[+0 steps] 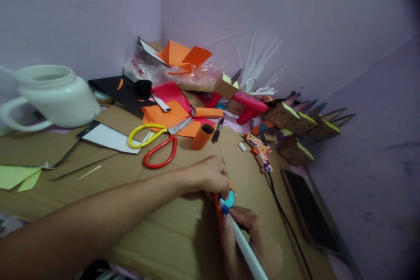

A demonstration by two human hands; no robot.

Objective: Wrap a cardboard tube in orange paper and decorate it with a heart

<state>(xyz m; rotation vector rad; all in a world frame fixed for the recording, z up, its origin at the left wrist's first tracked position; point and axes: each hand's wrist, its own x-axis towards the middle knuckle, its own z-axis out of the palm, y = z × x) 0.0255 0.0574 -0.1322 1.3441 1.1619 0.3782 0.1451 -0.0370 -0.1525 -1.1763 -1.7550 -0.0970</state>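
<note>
My right hand [254,232] is closed around a marker [244,245] with a white barrel and a blue tip end. The tip is at a turquoise circle with a dark outline [230,199], on or beside a small orange paper piece [217,206]. From the left reaches my left hand [211,177], fingers curled down onto the orange piece, fingertips at the circle's edge. Much of that piece is hidden by both hands. Beyond my left hand stands an orange paper tube [201,136]. Scissors with yellow and red handles [172,133] lie open nearby.
A white mug-shaped jar [59,98] stands at the left. Orange sheets [170,113] and a black pen [218,130] lie farther back. On the right are a patterned glue gun [260,151] with cord, a dark phone [308,210] and several spiked cardboard pieces [285,118] by the wall.
</note>
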